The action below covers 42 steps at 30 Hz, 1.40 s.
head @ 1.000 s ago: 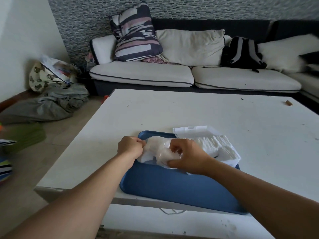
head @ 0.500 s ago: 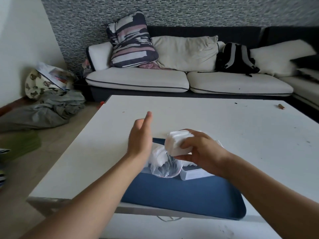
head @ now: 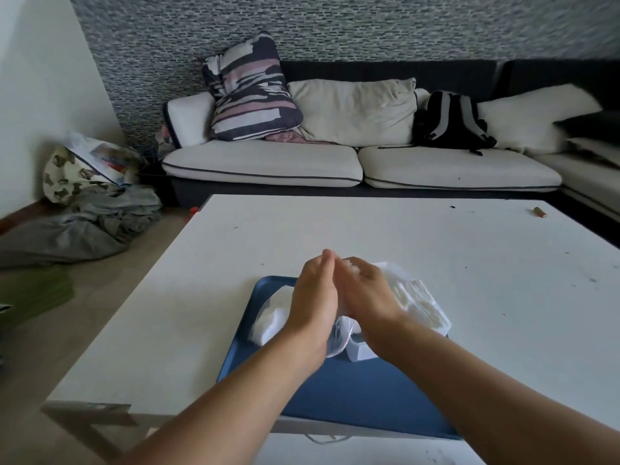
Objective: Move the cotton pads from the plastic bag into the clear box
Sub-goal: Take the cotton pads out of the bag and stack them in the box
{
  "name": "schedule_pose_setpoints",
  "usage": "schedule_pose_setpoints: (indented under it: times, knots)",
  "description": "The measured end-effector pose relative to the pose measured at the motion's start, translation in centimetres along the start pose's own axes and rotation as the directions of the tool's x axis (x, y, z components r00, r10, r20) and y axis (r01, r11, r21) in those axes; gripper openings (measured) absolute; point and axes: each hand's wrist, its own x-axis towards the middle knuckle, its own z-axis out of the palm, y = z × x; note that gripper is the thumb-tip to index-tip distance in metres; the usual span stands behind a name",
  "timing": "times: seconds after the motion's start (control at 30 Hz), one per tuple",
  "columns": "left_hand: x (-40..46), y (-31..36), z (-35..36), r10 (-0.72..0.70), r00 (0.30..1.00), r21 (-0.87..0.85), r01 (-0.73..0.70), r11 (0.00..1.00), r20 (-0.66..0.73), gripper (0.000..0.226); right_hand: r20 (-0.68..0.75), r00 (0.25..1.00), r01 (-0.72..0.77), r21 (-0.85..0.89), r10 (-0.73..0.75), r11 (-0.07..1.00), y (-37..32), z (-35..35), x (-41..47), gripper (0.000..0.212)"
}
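Above a blue tray (head: 352, 397), my right hand (head: 369, 293) grips a small stack of white cotton pads (head: 353, 264), only its top showing past my fingers. My left hand (head: 312, 297) is flat, fingers straight, pressed against the stack's left side. The clear plastic bag (head: 270, 318) lies on the tray under and left of my hands, with white pads still inside. The clear box (head: 364, 351) sits on the tray's right part, with rows of cotton pads (head: 417, 298) standing in it.
The tray sits near the front edge of a white table (head: 302, 229). A small brown object (head: 540, 213) lies at the far right corner. Beyond the table stands a sofa (head: 268, 166) with cushions and a black backpack (head: 451, 120). Clothes and bags (head: 84, 209) lie on the floor at left.
My right hand pulled a stack of pads out of the bag and lifted it. My left hand let go of the bag, opened, and came flat against the stack.
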Motion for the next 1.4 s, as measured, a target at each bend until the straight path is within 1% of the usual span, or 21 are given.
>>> schedule_pose_setpoints:
  times: [0.07,0.1,0.17,0.23,0.3,0.37,0.4,0.47,0.6,0.63,0.73,0.77,0.8,0.87,0.93,1.07,1.13,1.2,1.23,1.33,1.4]
  knots:
    - [-0.1,0.1,-0.2,-0.069,0.997,-0.108,0.072,0.992,0.037,0.038,-0.072,0.976,0.196,-0.097,-0.203,0.976,-0.5,-0.2,-0.1,0.024]
    - [-0.2,0.3,-0.3,-0.12,0.989,-0.182,0.135,0.974,0.091,0.038,-0.077,0.94,0.312,-0.194,-0.332,0.93,-0.6,-0.2,-0.1,0.021]
    - [-0.5,0.9,-0.7,-0.179,0.958,-0.288,0.24,0.927,0.224,0.041,-0.003,0.844,0.494,-0.384,-0.536,0.78,-1.0,-0.1,-0.2,0.021]
    - [-0.5,1.0,-1.2,-0.177,0.934,-0.327,0.279,0.903,0.309,0.039,0.096,0.777,0.578,-0.497,-0.622,0.647,-1.1,0.0,-0.5,0.029]
    - [-0.1,1.1,-1.6,-0.163,0.926,-0.342,0.284,0.896,0.342,0.038,0.153,0.765,0.582,-0.582,-0.626,0.569,-1.2,0.0,-0.8,0.048]
    - [0.3,1.3,-2.2,-0.164,0.924,-0.363,0.292,0.885,0.345,0.039,0.173,0.776,0.562,-0.627,-0.607,0.54,-1.2,-0.3,-0.9,0.069]
    - [0.5,1.5,-2.4,-0.167,0.926,-0.37,0.294,0.882,0.338,0.04,0.188,0.782,0.562,-0.626,-0.595,0.541,-1.2,-0.4,-0.8,0.074]
    - [0.5,1.8,-2.8,-0.179,0.926,-0.381,0.306,0.873,0.333,0.043,0.253,0.794,0.578,-0.592,-0.552,0.561,-1.0,-0.7,-0.7,0.076]
    - [0.5,2.0,-3.1,-0.159,0.933,-0.353,0.274,0.895,0.322,0.046,0.354,0.79,0.608,-0.562,-0.501,0.561,-0.3,-1.1,-0.2,0.061]
    - [0.5,1.9,-3.1,-0.148,0.934,-0.344,0.262,0.902,0.324,0.045,0.361,0.793,0.605,-0.558,-0.49,0.568,-0.2,-1.2,-0.2,0.063]
    - [0.6,1.9,-3.1,-0.13,0.934,-0.344,0.249,0.905,0.334,0.043,0.339,0.837,0.547,-0.487,-0.43,0.681,-0.5,-1.0,-0.7,0.089]
    - [0.7,1.9,-3.2,-0.13,0.932,-0.34,0.25,0.906,0.339,0.043,0.337,0.847,0.529,-0.465,-0.411,0.709,-0.7,-0.9,-0.9,0.094]
    - [0.7,1.9,-3.2,-0.131,0.927,-0.33,0.253,0.909,0.351,0.043,0.345,0.852,0.52,-0.459,-0.394,0.721,-0.8,-0.8,-1.1,0.095]
    - [0.6,1.8,-3.3,-0.123,0.92,-0.299,0.245,0.922,0.373,0.044,0.363,0.849,0.523,-0.466,-0.385,0.714,-0.8,-0.7,-1.1,0.088]
    - [0.7,1.6,-3.3,-0.093,0.92,-0.267,0.205,0.942,0.381,0.044,0.349,0.85,0.521,-0.446,-0.394,0.728,-0.9,-0.9,-1.0,0.084]
    - [0.7,1.4,-3.1,-0.051,0.943,-0.228,0.132,0.965,0.33,0.047,0.347,0.868,0.478,-0.391,-0.355,0.787,-0.7,-0.8,-1.2,0.089]
    - [0.8,1.4,-3.1,-0.076,0.949,-0.24,0.154,0.959,0.306,0.061,0.35,0.867,0.478,-0.38,-0.356,0.792,-0.8,-0.8,-1.3,0.091]
    - [0.9,1.5,-3.3,-0.115,0.94,-0.291,0.213,0.933,0.322,0.074,0.339,0.861,0.492,-0.367,-0.378,0.79,-0.9,-0.8,-1.3,0.094]
    - [1.0,1.6,-3.3,-0.123,0.934,-0.307,0.233,0.923,0.336,0.074,0.343,0.852,0.509,-0.372,-0.395,0.776,-0.9,-0.8,-1.3,0.094]
    - [0.7,1.7,-3.2,-0.142,0.925,-0.321,0.262,0.91,0.352,0.06,0.367,0.819,0.57,-0.427,-0.441,0.702,-0.7,-0.7,-0.9,0.087]
    - [0.8,1.6,-3.1,-0.149,0.924,-0.332,0.272,0.903,0.352,0.055,0.346,0.812,0.583,-0.447,-0.47,0.678,-0.6,-0.9,-0.6,0.086]
